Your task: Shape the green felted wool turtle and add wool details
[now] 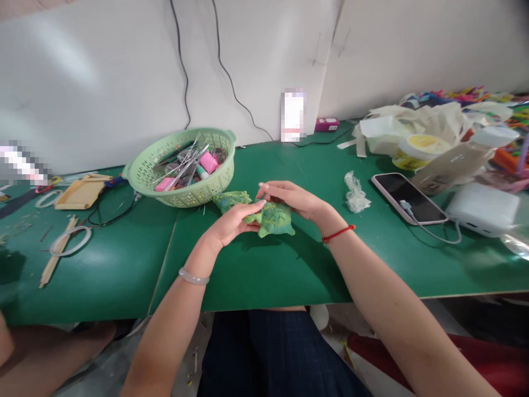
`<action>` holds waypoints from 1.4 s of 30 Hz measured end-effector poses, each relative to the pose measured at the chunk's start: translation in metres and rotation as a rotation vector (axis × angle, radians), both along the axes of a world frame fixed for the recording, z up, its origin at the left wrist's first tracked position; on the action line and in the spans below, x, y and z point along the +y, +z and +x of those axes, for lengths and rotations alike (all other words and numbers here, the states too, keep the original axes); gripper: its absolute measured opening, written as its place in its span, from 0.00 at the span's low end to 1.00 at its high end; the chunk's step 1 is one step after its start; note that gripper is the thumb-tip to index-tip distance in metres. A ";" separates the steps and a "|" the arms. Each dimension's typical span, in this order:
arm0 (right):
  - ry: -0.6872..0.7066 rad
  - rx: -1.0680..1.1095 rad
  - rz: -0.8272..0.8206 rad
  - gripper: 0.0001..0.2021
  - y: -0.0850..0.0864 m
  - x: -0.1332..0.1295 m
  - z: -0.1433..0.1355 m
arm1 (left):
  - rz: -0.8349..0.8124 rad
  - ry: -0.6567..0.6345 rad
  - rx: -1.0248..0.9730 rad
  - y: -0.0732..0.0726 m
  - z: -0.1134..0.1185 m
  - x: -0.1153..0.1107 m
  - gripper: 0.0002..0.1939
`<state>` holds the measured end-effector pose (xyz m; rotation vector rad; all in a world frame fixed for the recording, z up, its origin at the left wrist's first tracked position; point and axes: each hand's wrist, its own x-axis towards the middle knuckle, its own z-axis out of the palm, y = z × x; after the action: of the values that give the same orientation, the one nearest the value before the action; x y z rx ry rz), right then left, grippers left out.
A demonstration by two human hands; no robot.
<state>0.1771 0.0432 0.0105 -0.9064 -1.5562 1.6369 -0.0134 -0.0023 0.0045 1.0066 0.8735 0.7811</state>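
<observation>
My left hand (pixel 235 223) holds the mottled green piece (pixel 276 218), thumb on top, fingers beneath. My right hand (pixel 295 198) curls over its far edge, half closed; I cannot tell whether it grips. The piece lies between my hands, its long axis running roughly left to right. Beyond my left hand, a green lump (pixel 232 199) sits just beside the basket (pixel 185 199); whether they're joined, green to green, I cannot tell.

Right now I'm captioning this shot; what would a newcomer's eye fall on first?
Probably the mottled green piece near the centre, held in the left hand with the right hand at its far edge. Next, the pale green basket behind it to the left, with pink items inside, then the smartphone lying at right.
</observation>
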 end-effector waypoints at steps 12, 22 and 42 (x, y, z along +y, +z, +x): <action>-0.362 0.154 -0.016 0.27 -0.004 0.007 0.001 | 0.157 0.256 -0.124 0.005 -0.006 0.006 0.17; -0.114 0.216 -0.083 0.26 -0.003 -0.002 -0.007 | 0.115 0.271 -0.113 0.007 -0.002 0.006 0.23; -0.063 0.386 -0.370 0.18 -0.006 -0.003 -0.015 | 0.157 0.312 -0.042 0.002 -0.005 0.007 0.23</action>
<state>0.1621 0.0401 0.0047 -0.7537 -0.9744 1.9529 -0.0181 0.0048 0.0067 0.9988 0.9567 1.1461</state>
